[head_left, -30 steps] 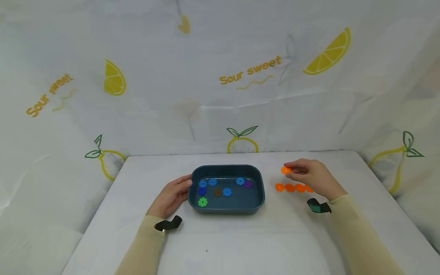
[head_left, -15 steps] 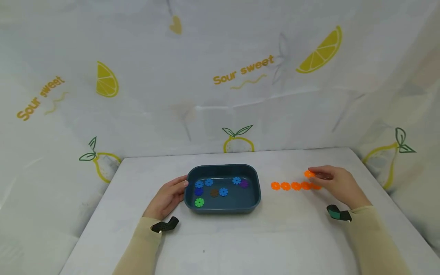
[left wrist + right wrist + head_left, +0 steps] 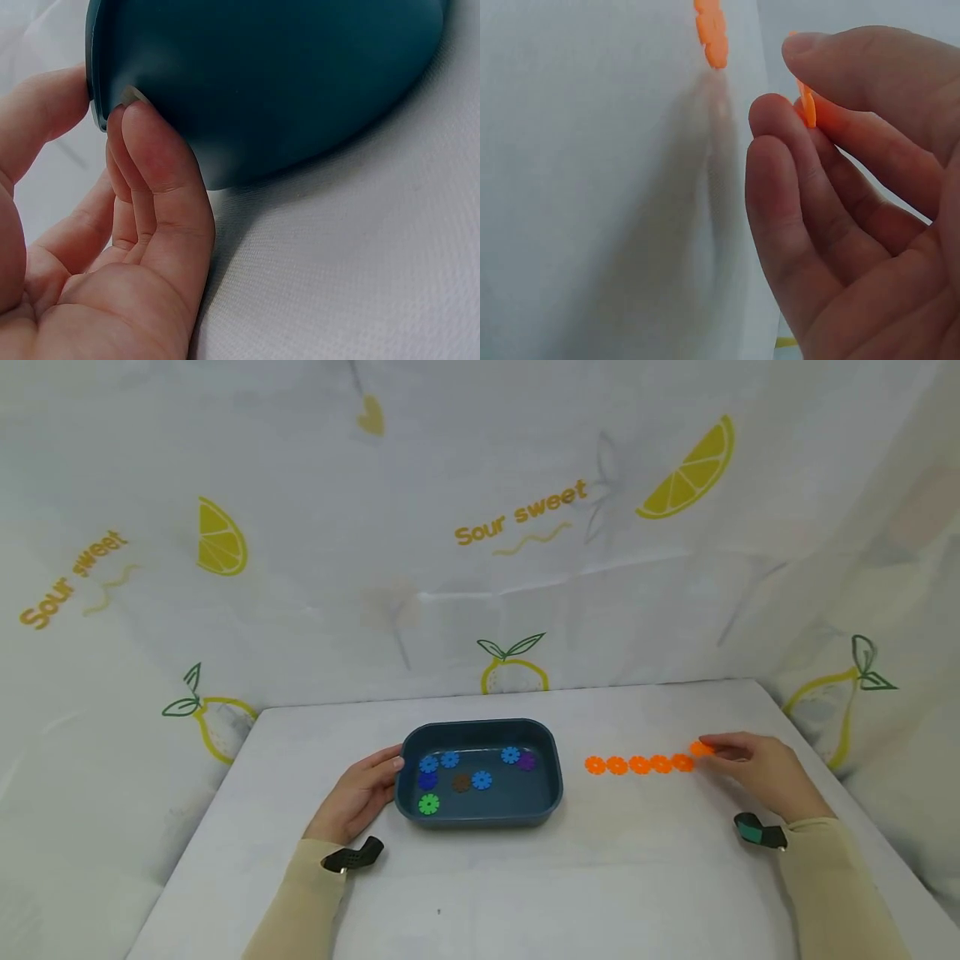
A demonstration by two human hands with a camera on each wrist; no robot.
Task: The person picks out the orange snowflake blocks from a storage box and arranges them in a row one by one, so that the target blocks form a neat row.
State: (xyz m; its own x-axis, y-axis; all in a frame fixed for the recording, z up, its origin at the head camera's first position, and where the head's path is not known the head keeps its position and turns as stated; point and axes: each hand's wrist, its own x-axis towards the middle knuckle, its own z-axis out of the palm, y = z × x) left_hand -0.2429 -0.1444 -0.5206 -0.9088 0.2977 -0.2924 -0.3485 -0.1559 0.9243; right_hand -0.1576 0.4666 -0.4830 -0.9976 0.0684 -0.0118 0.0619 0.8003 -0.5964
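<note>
My right hand (image 3: 767, 770) pinches an orange notched disc (image 3: 702, 748) between thumb and fingers. In the right wrist view that disc (image 3: 807, 105) is seen nearly edge-on. Just left of it, a row of several orange discs (image 3: 640, 765) lies on the white table; the row's end (image 3: 715, 41) also shows in the right wrist view. With my left hand (image 3: 357, 797) I hold the left end of a dark blue-green tray (image 3: 480, 820). The left wrist view shows fingers and thumb at the tray's wall (image 3: 285, 82). Blue, purple, brown and green discs (image 3: 482, 780) lie inside.
White cloth printed with lemons (image 3: 514, 675) and lettering hangs behind the table (image 3: 525, 893). A tiny dark speck (image 3: 438, 911) marks the tabletop near the front.
My right hand has carried its orange disc rightward and lowered it near the row's right end, uncovering the row. The left hand stays at the tray; the head view has shifted slightly.
</note>
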